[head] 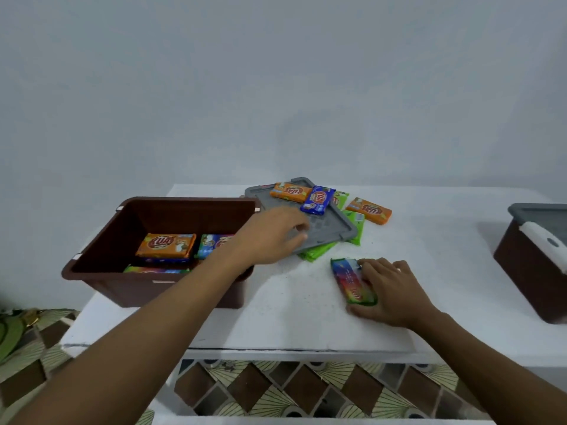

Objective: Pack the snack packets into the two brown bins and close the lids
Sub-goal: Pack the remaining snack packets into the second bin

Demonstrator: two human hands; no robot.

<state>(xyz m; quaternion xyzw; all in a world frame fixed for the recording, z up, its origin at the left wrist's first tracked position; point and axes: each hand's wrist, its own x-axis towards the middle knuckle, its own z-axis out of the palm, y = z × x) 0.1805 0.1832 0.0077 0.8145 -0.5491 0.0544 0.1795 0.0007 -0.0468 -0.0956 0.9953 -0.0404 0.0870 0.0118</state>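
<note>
An open brown bin [122, 237] stands at the left of the white table, with an orange packet [165, 245] and several others inside. Right of it a grey lid [334, 225] lies tilted on green packets [316, 251]. My left hand [273, 234] reaches over the bin's corner and grips the lid's near edge. An orange packet [290, 191] and a blue packet [317, 200] rest on the lid; another orange packet [369, 210] lies beside it. My right hand [389, 289] presses on a rainbow-coloured packet [351, 280] lying on the table. A second brown bin [527, 271] sits at the right edge.
The second bin carries a grey lid [543, 216] with a white latch [543, 240]. The white table [291, 320] ends at a near edge just below my right hand. Patterned floor tiles [276, 391] show below it. A plain wall stands behind.
</note>
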